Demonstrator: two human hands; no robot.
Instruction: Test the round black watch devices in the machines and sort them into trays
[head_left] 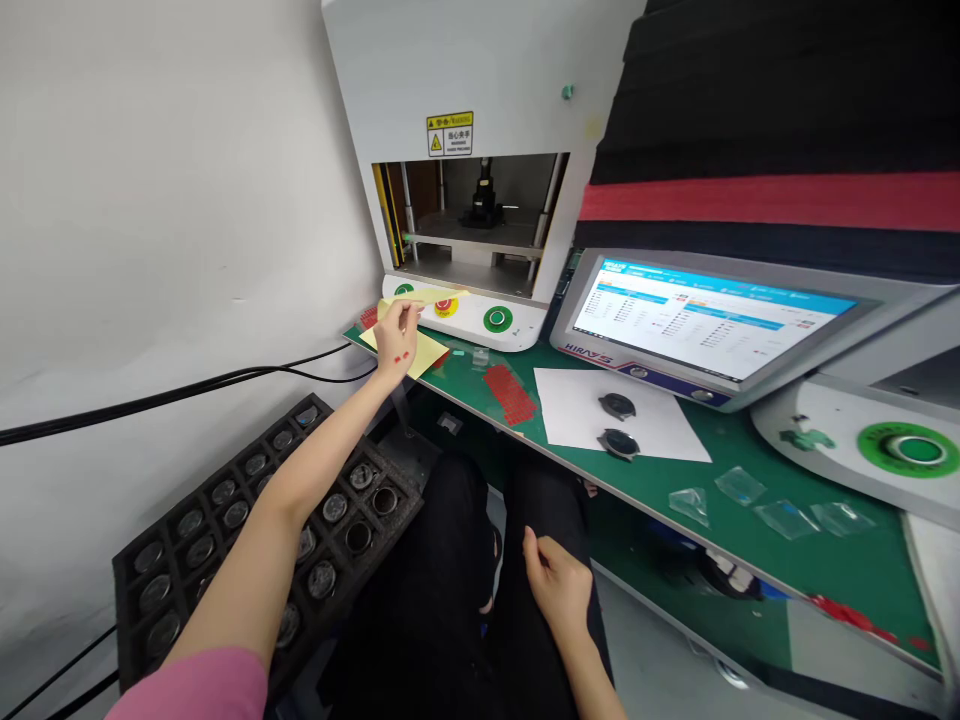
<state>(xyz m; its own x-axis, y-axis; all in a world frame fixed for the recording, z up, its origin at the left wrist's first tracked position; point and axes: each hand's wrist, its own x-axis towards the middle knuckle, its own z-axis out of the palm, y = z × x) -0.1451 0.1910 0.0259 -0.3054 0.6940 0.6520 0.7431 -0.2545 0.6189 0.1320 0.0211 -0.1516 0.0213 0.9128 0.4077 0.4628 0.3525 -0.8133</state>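
My left hand (396,335) reaches out to the far end of the bench and pinches a thin yellow sheet (435,296), which is lifted at an angle in front of the press buttons. Two small red pieces (402,357) stick to the skin near that wrist. Under the hand, another part of yellow paper (427,354) lies on the green bench top. My right hand (561,588) rests on my thigh with its fingers curled in; the inside of the fist is hidden. Two dark round watch-like parts (619,443) lie on a white sheet (562,400).
A press (480,60) with a button panel (517,335) stands behind the bench. A screen (697,320) is to its right. Red sticker strips (510,394) and clear plastic pieces (786,519) lie on the bench. A black foam tray (255,420) with round parts sits at my left.
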